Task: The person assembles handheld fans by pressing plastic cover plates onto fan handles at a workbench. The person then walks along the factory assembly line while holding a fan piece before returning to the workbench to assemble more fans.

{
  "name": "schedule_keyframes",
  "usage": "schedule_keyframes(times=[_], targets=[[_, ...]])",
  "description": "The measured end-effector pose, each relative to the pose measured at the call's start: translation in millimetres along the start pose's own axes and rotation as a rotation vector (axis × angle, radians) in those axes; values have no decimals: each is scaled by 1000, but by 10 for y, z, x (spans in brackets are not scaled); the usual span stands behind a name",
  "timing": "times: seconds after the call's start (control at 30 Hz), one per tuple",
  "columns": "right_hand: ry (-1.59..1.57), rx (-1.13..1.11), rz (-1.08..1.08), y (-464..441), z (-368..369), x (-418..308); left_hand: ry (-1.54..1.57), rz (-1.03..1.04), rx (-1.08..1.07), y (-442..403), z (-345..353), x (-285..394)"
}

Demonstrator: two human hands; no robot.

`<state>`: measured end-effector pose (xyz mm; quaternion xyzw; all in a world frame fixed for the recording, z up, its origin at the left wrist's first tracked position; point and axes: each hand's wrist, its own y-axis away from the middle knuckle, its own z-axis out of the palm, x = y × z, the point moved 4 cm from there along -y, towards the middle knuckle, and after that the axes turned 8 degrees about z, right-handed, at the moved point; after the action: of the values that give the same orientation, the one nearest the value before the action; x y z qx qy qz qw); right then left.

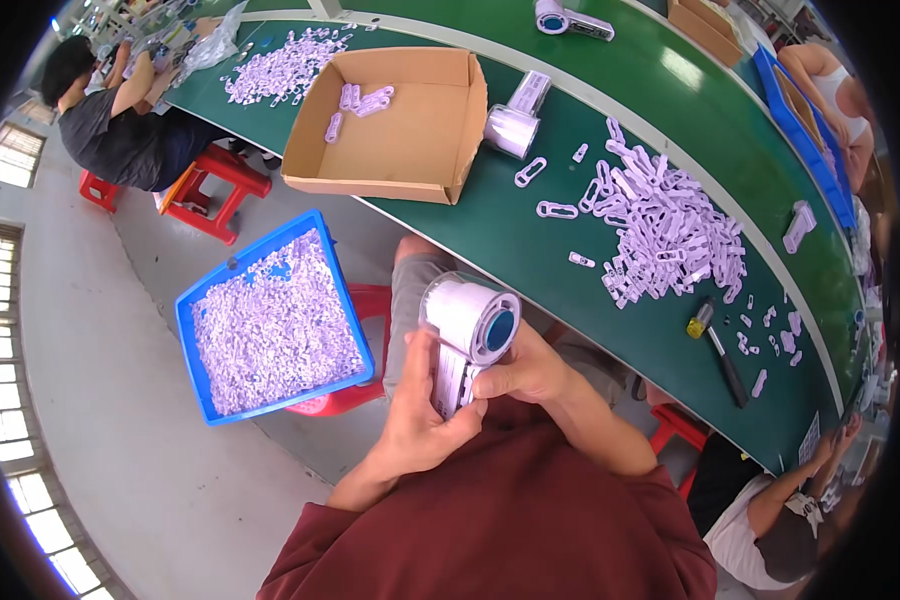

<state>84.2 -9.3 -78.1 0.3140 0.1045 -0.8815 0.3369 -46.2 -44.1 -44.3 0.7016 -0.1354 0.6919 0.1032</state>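
A white device (460,312) with a round, drum-like head and a blue disc on its side is held over my lap. My left hand (422,415) is closed around the left side of its handle. On the other side my right hand (528,372) grips the handle, its thumb pressed on the slotted face. A similar white device (515,125) lies on the green table (490,235), beside an open cardboard box (425,120) holding a few pale plastic parts. A large heap of pale elongated parts (670,220) lies farther right.
A blue tray (363,350) full of small pale pieces stands on a red stool at my left. A hammer (722,355) lies near the table's right edge, by scattered small parts. Another heap (285,68) is at the back left. People sit at left and lower right; another is at upper right.
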Motion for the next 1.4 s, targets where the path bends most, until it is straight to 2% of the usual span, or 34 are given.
schedule_keyframes(times=[0.1,0.2,0.3,0.37,0.4,0.6,0.7,0.83,0.9,1.17,1.23,1.3,1.4], targets=[[94,22,-59,58,46,-71,-4,59,-67,-27,15,71],[202,90,-191,48,41,-58,42,24,-38,-5,57,134],[109,147,-141,68,5,-4,21,-34,-45,-31,49,104],[65,183,-97,86,9,31,222,-153,-17,-31,41,21],[80,204,-106,94,21,40,351,-90,-27,-58,44,-35],[104,206,-47,57,89,-51,549,-68,-34,-72,53,-97],[117,213,-19,46,48,35,472,16,105,-100,103,-10],[200,255,-35,74,99,86,276,59,68,-60,72,-110],[231,273,-73,94,144,67,299,-3,46,-54,80,-37],[435,274,-237,135,214,-63,328,112,57,-78,148,51],[327,340,-19,106,201,-55,393,32,106,-115,142,9],[195,294,115,70,156,-19,437,-104,84,-106,43,-105],[329,307,-62,94,219,4,385,73,56,-113,77,-123]])
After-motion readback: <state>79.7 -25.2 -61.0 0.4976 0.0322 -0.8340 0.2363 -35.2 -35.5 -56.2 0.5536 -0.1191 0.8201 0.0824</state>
